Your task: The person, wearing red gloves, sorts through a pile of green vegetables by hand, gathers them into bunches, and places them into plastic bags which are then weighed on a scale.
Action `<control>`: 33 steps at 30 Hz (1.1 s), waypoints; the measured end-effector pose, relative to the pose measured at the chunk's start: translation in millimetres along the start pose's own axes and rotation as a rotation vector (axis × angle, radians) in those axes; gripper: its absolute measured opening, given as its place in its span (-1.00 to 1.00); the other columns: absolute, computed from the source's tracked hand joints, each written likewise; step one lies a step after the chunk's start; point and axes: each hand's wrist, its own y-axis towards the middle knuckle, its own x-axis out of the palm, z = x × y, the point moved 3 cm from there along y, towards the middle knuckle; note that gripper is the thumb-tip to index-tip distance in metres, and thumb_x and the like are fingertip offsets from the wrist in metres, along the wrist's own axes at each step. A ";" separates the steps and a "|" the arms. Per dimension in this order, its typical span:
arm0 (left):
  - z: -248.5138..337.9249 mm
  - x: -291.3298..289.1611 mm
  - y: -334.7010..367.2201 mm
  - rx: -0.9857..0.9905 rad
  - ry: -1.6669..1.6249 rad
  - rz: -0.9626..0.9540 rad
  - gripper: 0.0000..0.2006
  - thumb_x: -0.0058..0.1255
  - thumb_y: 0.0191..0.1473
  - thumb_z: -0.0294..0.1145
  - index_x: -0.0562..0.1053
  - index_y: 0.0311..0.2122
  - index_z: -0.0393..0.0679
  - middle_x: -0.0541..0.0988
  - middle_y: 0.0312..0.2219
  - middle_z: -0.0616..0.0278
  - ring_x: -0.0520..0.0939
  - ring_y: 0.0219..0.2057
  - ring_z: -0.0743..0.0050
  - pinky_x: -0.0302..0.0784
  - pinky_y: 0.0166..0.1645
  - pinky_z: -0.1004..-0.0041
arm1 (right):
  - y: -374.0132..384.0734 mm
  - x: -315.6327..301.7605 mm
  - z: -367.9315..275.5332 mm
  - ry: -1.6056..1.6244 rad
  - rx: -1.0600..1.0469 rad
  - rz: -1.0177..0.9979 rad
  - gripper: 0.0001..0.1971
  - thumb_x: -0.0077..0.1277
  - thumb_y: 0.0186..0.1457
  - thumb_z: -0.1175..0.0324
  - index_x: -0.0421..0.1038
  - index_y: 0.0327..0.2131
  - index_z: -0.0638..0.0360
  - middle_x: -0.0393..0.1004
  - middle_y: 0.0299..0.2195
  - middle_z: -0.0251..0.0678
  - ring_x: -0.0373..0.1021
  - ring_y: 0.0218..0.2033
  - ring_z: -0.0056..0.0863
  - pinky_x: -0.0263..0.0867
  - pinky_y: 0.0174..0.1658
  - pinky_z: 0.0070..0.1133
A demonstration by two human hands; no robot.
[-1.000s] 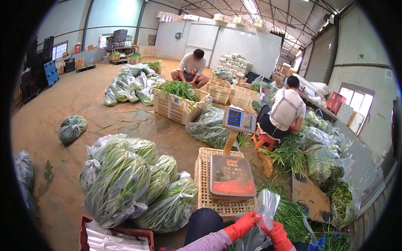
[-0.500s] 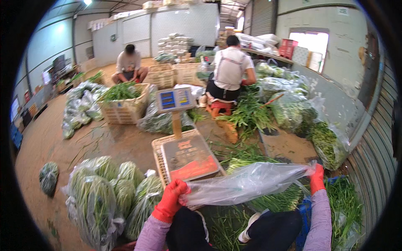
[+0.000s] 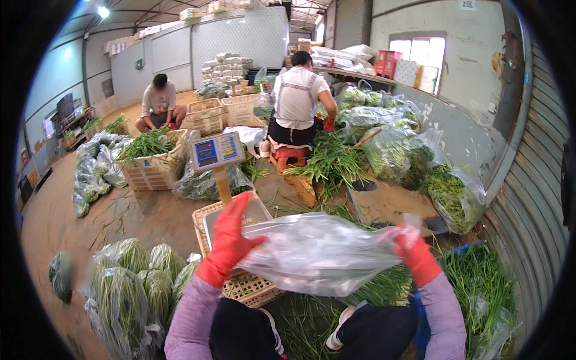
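A clear plastic bag (image 3: 321, 252) is stretched crosswise in front of me, smeared by motion. My right hand (image 3: 417, 255), in a red rubber glove, is closed on the bag's right end. My left hand (image 3: 230, 243), gloved the same way, is at its left end with the fingers stretched up and the thumb apart; the bag's edge meets the thumb side. Under the bag lies a pile of long green stalks (image 3: 384, 287), partly covered. Just beyond my left hand stands a scale with a blue display (image 3: 216, 151), its platform (image 3: 255, 213) partly hidden.
Bagged greens (image 3: 129, 300) stand at my left; loose greens (image 3: 480, 294) lie at my right by the corrugated wall (image 3: 534, 228). One co-worker (image 3: 297, 102) sits ahead beside heaped greens; another person (image 3: 161, 105) crouches farther left behind a crate of greens (image 3: 153, 165).
My left hand has gone from a closed grip on the bag to stretched fingers, moving up and left. My right hand has shifted left with the bag. The whole view has turned slightly right.
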 end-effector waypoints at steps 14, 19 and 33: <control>-54.8 40.0 62.7 0.134 1.005 0.025 -0.88 -0.05 -0.21 -0.44 0.43 -0.70 -0.03 0.46 -0.73 0.15 0.51 -0.71 0.15 0.41 -0.58 0.26 | 41.6 -3.9 6.7 -1.492 0.161 0.168 -0.88 -0.06 -0.12 0.33 0.47 -0.48 0.05 0.48 -0.52 -0.23 0.44 -0.47 -0.19 0.32 -0.49 -0.30; -5.5 -71.1 102.8 0.370 0.653 0.688 -0.62 -0.06 -0.02 -0.55 0.40 -0.02 -0.12 0.55 -0.24 0.12 0.56 -0.26 0.28 0.41 -0.12 0.40 | 85.3 -14.9 -141.8 -1.179 -0.789 0.869 -0.66 -0.06 0.03 0.23 0.37 -0.08 0.02 0.47 -0.32 -0.22 0.40 -0.28 -0.29 0.29 -0.20 -0.42; -147.5 -31.5 -24.0 -0.199 0.226 0.215 -0.47 -0.30 -0.17 -0.77 0.38 -0.02 -0.16 0.50 -0.21 0.00 0.51 -0.16 0.16 0.39 -0.05 0.34 | 124.7 92.0 23.8 -0.405 0.189 0.060 -0.59 0.18 -0.10 0.22 0.42 -0.15 0.17 0.52 -0.47 -0.20 0.40 -0.59 -0.49 0.32 -0.43 -0.51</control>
